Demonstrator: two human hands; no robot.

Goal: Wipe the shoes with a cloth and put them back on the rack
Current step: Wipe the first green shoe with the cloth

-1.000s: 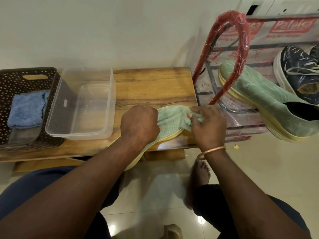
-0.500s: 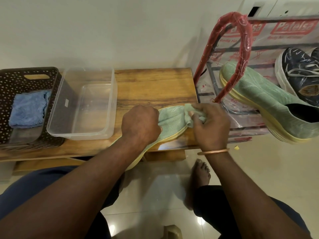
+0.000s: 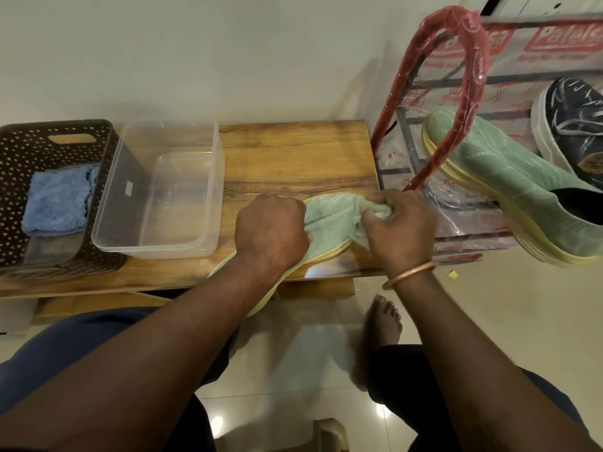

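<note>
Head view: I see the left hand (image 3: 270, 233) curled round the green shoe (image 3: 326, 220), which lies on the near right edge of the wooden table (image 3: 293, 158), heel hanging off toward me. Right hand (image 3: 399, 230) pinches a bunched pale cloth (image 3: 380, 212) against the toe. Second green shoe (image 3: 509, 177) sits on the rack (image 3: 456, 76) at right, beside a dark shoe (image 3: 571, 132).

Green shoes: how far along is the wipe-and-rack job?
Done: one green shoe lies on the rack. In hand: the left hand holds the other green shoe on the bench while the right hand presses a bunched cloth against its toe. Left: finish wiping it and rack it. Whether the dark shoe was wiped is unclear.
</note>
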